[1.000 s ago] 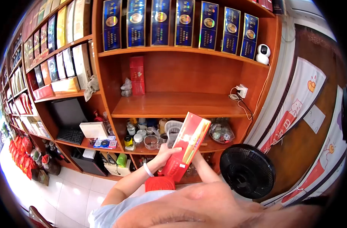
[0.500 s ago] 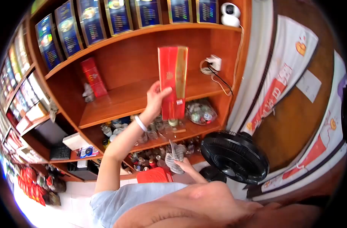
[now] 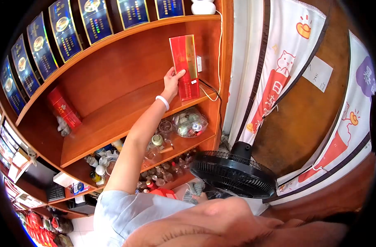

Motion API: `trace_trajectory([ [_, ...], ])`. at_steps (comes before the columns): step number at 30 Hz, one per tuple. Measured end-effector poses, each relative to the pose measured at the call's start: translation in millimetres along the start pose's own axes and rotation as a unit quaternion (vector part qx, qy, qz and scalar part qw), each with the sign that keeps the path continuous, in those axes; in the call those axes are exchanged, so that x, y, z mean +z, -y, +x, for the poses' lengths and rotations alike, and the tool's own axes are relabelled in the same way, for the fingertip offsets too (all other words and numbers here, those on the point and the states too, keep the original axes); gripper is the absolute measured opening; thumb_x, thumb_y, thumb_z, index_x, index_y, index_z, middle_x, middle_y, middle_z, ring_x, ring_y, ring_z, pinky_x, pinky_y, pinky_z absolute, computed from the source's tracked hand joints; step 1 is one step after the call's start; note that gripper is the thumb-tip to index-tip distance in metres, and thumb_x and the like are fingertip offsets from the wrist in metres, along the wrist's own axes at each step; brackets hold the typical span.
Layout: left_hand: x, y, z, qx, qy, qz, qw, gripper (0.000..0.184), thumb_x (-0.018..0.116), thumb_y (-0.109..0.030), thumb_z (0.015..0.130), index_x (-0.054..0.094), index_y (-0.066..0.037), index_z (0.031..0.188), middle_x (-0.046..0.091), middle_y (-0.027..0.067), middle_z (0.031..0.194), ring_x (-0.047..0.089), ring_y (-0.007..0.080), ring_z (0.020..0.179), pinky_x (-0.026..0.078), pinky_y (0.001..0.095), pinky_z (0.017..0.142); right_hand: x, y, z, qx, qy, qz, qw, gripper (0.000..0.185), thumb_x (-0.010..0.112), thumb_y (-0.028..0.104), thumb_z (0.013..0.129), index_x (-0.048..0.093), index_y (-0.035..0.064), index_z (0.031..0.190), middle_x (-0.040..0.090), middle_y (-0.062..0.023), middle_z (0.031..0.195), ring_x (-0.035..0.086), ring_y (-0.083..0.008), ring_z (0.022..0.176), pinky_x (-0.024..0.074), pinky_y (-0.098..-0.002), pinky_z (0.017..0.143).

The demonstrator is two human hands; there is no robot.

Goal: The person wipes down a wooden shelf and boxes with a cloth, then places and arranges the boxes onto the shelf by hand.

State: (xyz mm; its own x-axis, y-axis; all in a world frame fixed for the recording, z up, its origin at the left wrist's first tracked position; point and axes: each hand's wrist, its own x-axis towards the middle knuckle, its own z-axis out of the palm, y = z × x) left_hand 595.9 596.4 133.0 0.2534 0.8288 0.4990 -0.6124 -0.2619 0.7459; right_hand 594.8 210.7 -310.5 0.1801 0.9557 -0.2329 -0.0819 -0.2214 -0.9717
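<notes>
Tilting slightly before the shelf (image 3: 109, 127), the red box (image 3: 184, 57) is gripped by fingers (image 3: 181, 74) of the left hand (image 3: 170, 85); whether the right hand (image 3: 201, 198) grips cannot be told.

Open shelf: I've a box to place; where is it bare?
The open shelf is bare between the red box at picture left and the carton in the left hand. Below, jars and a clear bag crowd together.

Tall red-gold box (image 3: 185, 61) — roughly upright
</notes>
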Motion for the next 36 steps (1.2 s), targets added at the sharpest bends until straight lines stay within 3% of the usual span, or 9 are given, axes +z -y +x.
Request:
trace_trajectory([
  [8,7,21,20,0.023,0.006,0.021,0.999,0.024,0.068,-0.002,0.075,0.056,-0.001,0.096,0.062,0.0059,0.094,0.058,0.012,0.083,0.047,0.0263,0.078,-8,-61,17,0.05,-0.032,0.021,0.998,0.037,0.071,0.014,0.065,0.06,-0.0009,0.097,0.063,-0.0093,0.09,0.06,-0.0208,0.081,0.0474,-0.0312,0.073],
  [14,-5,17,21,0.034,0.03,0.077,0.996,0.025,0.069,-0.005,0.075,0.057,-0.001,0.097,0.062,0.0048,0.093,0.057,0.0112,0.084,0.045,0.0251,0.079,-9,-60,19,-0.1,-0.187,-0.158,0.964,0.045,0.072,0.018,0.063,0.058,-0.001,0.101,0.062,-0.0117,0.094,0.059,-0.0247,0.084,0.0467,-0.0332,0.075],
  [16,-5,12,17,0.044,0.019,0.075,0.996,0.026,0.07,-0.006,0.074,0.057,-0.001,0.096,0.062,0.0046,0.093,0.057,0.0108,0.084,0.045,0.0252,0.079,-15,-70,25,-0.007,-0.057,-0.093,0.994,0.051,0.073,0.019,0.061,0.055,-0.0017,0.103,0.06,-0.0131,0.093,0.058,-0.0269,0.085,0.0459,-0.0343,0.076],
  [20,-9,9,15,0.048,0.018,0.088,0.995,0.027,0.07,-0.007,0.074,0.057,-0.001,0.096,0.062,0.0047,0.093,0.057,0.0107,0.084,0.045,0.0251,0.079,-18,-55,26,-0.099,-0.097,-0.168,0.976,0.046,0.073,0.016,0.06,0.056,-0.0028,0.099,0.06,-0.0125,0.091,0.058,-0.025,0.083,0.0459,-0.0335,0.076],
  [22,-13,11,18,0.043,0.028,0.094,0.994,0.027,0.07,-0.007,0.074,0.057,-0.001,0.097,0.062,0.0046,0.093,0.057,0.0109,0.085,0.045,0.0252,0.079,-23,-27,25,-0.065,-0.001,-0.057,0.996,0.041,0.072,0.014,0.06,0.058,-0.0026,0.094,0.06,-0.0109,0.089,0.057,-0.0218,0.082,0.0457,-0.0323,0.075],
  [23,-8,7,13,0.047,0.023,0.092,0.994,0.028,0.07,-0.007,0.074,0.057,-0.001,0.098,0.062,0.0044,0.094,0.057,0.0109,0.086,0.045,0.0252,0.079,-20,-39,29,-0.107,-0.051,-0.088,0.989,0.035,0.072,0.013,0.06,0.06,-0.0024,0.089,0.06,-0.0089,0.087,0.057,-0.0194,0.081,0.0457,-0.0315,0.073],
  [27,-9,0,8,0.026,0.034,0.129,0.991,0.041,0.067,-0.011,0.078,0.048,0.002,0.112,0.061,0.007,0.101,0.057,0.0138,0.092,0.046,0.0279,0.082,-13,-71,44,-0.024,-0.013,-0.08,0.996,0.044,0.073,0.013,0.06,0.055,-0.0024,0.097,0.058,-0.0102,0.094,0.055,-0.0203,0.086,0.0444,-0.0315,0.077],
  [31,-37,5,-6,0.012,-0.046,0.274,0.96,0.084,0.075,-0.029,0.071,0.029,0.01,0.129,0.04,0.0241,0.129,0.038,0.0287,0.12,0.035,0.036,0.098,-10,-32,42,-0.031,0.001,-0.1,0.995,0.053,0.073,0.013,0.061,0.047,-0.0022,0.105,0.055,-0.0117,0.101,0.053,-0.0213,0.092,0.0429,-0.0319,0.08],
  [36,-52,-23,-117,0.039,-0.035,0.339,0.939,0.047,0.07,-0.018,0.076,0.048,0.001,0.112,0.055,0.0117,0.105,0.055,0.0183,0.091,0.048,0.0292,0.077,-5,-12,33,-0.034,0.019,-0.122,0.992,0.066,0.073,0.013,0.062,0.037,-0.0021,0.115,0.051,-0.0136,0.109,0.05,-0.0225,0.099,0.041,-0.0324,0.085],
])
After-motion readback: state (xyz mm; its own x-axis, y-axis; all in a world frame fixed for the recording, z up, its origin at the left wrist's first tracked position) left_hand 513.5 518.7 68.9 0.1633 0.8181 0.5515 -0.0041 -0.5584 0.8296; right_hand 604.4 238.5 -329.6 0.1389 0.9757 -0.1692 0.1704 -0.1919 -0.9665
